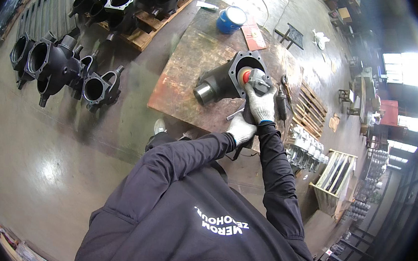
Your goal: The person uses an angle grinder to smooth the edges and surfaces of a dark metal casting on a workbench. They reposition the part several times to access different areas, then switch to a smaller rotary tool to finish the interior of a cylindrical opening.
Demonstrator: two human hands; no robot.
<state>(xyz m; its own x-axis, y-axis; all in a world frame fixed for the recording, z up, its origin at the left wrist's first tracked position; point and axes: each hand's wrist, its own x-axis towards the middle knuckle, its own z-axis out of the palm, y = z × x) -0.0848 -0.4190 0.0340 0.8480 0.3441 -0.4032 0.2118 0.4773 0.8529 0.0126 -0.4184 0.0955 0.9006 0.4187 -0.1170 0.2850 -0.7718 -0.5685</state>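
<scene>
Both hands gloved in grey knit, dark sleeves coming up from the lower edge. Right hand (260,105) is clenching its grip around the body of a grey angle grinder (257,81), whose red disc (246,76) is lying against the square flange opening of a black cast housing (226,79). Left hand (240,130) is sitting just below the right, its grip clenched on the rear of the same grinder; the part it is holding is mostly hidden. The housing is lying on its side on a rusty steel plate (184,73) serving as the desk, its bare metal round end pointing left. A blue tin (231,19) is standing at the plate's far edge. More black castings (64,68) are resting on the floor, well apart to the left
</scene>
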